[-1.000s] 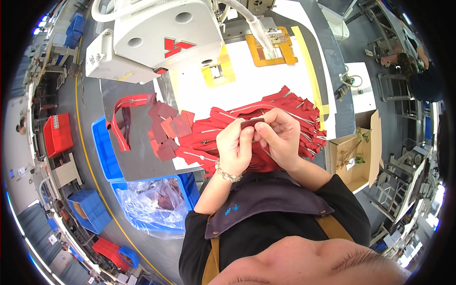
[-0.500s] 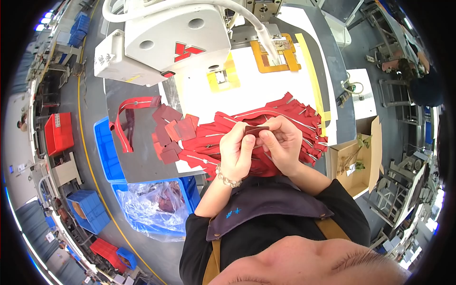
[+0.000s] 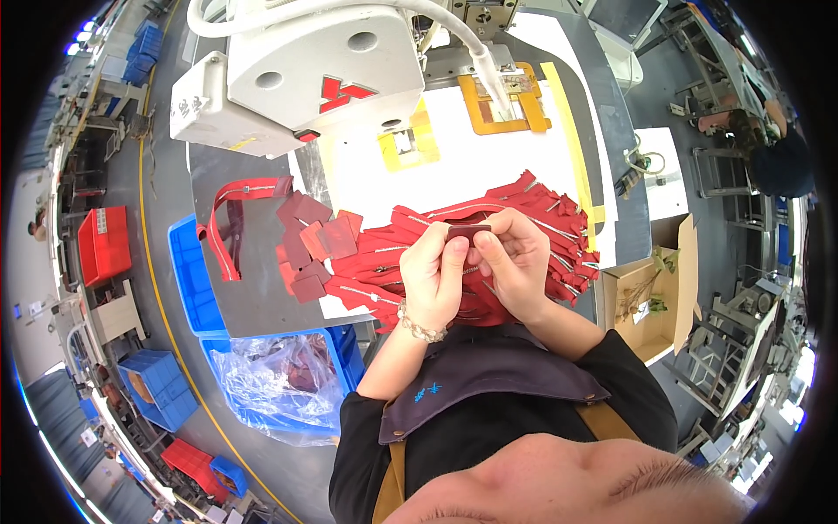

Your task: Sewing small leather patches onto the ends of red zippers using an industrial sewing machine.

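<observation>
Between my left hand (image 3: 432, 279) and my right hand (image 3: 519, 262) is a small dark maroon flat piece (image 3: 467, 230), pinched by the thumbs and fingers of both. Under and around them lies a heap of red zipper strips (image 3: 559, 227) with metal teeth. Just left of the heap are loose maroon and red square patches (image 3: 332, 236), and a curled red zipper (image 3: 227, 236) at the table's left side.
A white machine (image 3: 314, 61) stands at the back, with an orange frame (image 3: 532, 122) on the white work surface. A blue bin (image 3: 347, 349) with plastic bags sits lower left, a cardboard box (image 3: 676, 306) right. Another person (image 3: 777, 166) is at the far right.
Across the last second the view has shifted slightly. My hands stay closed on the maroon piece, with very little movement relative to the zipper heap.
</observation>
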Demonstrator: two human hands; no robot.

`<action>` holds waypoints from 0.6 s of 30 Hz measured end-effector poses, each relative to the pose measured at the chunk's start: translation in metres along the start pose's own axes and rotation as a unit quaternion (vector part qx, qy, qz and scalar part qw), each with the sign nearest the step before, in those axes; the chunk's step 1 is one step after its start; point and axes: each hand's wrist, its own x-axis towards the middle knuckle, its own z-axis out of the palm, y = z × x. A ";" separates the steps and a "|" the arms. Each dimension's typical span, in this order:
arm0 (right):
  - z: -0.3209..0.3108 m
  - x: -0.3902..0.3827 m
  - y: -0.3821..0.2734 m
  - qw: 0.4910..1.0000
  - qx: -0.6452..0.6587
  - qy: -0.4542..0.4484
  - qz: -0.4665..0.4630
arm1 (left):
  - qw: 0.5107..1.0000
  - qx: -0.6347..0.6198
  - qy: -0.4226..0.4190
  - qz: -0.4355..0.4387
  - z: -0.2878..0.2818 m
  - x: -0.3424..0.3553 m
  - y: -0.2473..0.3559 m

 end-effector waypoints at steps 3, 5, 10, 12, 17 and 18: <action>0.001 0.001 0.001 1.000 0.009 0.005 0.015 | 0.999 -0.019 0.006 -0.028 0.000 -0.001 -0.003; 0.001 0.001 0.002 1.000 0.018 0.004 0.013 | 0.999 -0.014 0.011 -0.034 0.000 -0.001 -0.005; 0.003 0.001 0.001 0.999 0.029 0.007 0.012 | 0.999 -0.030 0.015 -0.034 0.002 0.000 0.000; 0.003 0.000 0.001 0.999 0.028 0.009 0.016 | 0.999 -0.031 0.016 -0.029 0.002 -0.001 0.000; 0.004 0.001 0.001 1.000 0.021 0.012 0.000 | 1.000 0.015 0.021 -0.001 0.002 -0.002 -0.005; 0.004 0.001 0.001 1.000 0.021 0.012 0.000 | 1.000 0.015 0.021 -0.001 0.002 -0.001 -0.005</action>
